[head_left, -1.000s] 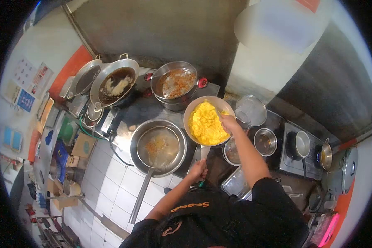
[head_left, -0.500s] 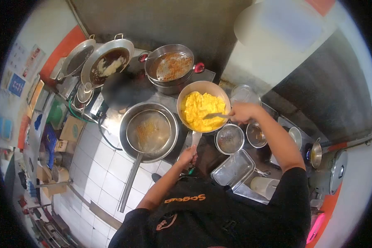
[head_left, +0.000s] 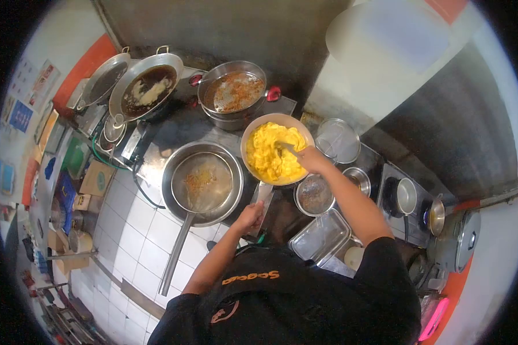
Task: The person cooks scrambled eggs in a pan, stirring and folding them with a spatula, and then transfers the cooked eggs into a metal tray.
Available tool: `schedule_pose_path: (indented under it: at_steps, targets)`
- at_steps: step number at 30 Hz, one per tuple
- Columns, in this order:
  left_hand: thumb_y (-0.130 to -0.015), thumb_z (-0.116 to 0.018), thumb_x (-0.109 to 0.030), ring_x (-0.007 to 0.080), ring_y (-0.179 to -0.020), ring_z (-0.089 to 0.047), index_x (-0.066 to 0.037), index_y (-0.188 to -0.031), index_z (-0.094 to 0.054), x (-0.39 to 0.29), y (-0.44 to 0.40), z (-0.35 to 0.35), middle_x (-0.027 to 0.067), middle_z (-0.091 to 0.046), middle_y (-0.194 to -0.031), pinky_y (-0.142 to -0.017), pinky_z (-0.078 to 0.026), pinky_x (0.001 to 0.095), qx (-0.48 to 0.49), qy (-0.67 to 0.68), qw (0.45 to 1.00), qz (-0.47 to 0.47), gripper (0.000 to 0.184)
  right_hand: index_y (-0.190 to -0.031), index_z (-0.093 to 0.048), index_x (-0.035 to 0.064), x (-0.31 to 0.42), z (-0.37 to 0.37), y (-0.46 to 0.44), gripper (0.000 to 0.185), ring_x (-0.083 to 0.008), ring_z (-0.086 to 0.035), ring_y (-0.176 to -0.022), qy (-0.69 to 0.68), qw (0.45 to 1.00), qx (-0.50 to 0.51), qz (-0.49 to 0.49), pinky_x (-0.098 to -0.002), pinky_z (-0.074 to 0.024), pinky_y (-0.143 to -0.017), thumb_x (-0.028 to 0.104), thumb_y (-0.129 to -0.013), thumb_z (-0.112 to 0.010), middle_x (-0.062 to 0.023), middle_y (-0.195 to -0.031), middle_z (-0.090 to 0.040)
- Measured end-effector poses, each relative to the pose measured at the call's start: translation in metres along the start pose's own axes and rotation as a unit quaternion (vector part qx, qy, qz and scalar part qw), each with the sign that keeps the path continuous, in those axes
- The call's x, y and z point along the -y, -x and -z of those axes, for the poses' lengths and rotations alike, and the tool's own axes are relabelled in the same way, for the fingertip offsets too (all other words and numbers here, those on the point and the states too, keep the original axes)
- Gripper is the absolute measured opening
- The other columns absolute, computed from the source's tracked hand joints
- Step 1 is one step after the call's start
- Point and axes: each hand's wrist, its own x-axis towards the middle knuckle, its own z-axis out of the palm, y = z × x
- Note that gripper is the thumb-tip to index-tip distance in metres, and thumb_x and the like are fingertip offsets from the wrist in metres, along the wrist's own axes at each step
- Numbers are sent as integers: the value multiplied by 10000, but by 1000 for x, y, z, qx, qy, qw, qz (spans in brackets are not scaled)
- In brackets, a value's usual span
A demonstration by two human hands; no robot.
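My left hand (head_left: 251, 215) is closed around the pale handle of a frying pan (head_left: 248, 131). Soft yellow scrambled eggs (head_left: 270, 155) fill most of the pan. In my right hand (head_left: 313, 160) I grip a spatula (head_left: 286, 148), its blade down in the eggs near the pan's middle. Just left of the pan is a large metal bowl (head_left: 170, 198) with a long-handled strainer (head_left: 201, 183) resting in it; brown bits lie in the mesh. A small metal bowl (head_left: 315, 195) with a sieve sits below my right forearm.
Behind the pan stands a pot with red handles (head_left: 236, 92). Two woks (head_left: 155, 86) are at the back left, one with pale food in dark oil. A metal tray (head_left: 320, 236), a mesh strainer (head_left: 338, 141), small pans (head_left: 406, 196) and a lidded stockpot (head_left: 469, 241) are to the right.
My right hand has moved left and the spatula has swept toward the pan's centre, gathering the eggs. The pan has shifted slightly left in view, along with the whole scene.
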Motion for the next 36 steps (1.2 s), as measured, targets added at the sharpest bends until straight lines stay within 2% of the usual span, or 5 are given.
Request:
schedule_pose_path:
  at_steps: [6,11,21,27,36]
  targets:
    - [-918,-460,-493,105,-435,-354,-103,-873,-448,-30,16,19,6,-414,-592,-396,-296,265,20,-22,998,49,393,-878,-666,-3,0,18,-29,241,-368,-631,-801,73,993,-82,36,-438,-497,-726,164,-778,-525,-222,-898,-638]
    - [-915,-461,-504,114,-432,-371,-92,-866,-447,-32,14,21,16,-424,-589,-391,-313,269,17,-19,998,53,414,-885,-663,-11,-23,-57,-39,255,-353,-636,-782,53,998,30,3,-435,-498,-725,161,-769,-515,-225,-864,-638]
    - [-919,-440,-512,116,-418,-362,-105,-810,-448,-14,5,2,18,-424,-563,-386,-314,276,7,61,996,64,421,-915,-655,-6,32,27,72,263,-348,-638,-736,86,968,200,122,-431,-497,-675,185,-776,-541,-231,-816,-639]
    - [-923,-412,-526,141,-408,-358,-104,-680,-429,1,0,-19,25,-405,-535,-382,-318,298,11,42,999,30,488,-888,-645,-44,43,-92,21,241,-364,-642,-719,-39,997,-59,-15,-442,-498,-656,158,-789,-557,-238,-810,-638]
    - [-927,-432,-497,143,-408,-366,-95,-757,-444,12,-4,-14,33,-427,-554,-377,-317,298,32,102,993,41,437,-859,-670,7,31,-9,-18,227,-345,-639,-635,-109,987,-107,-47,-423,-513,-606,187,-771,-564,-225,-729,-632]
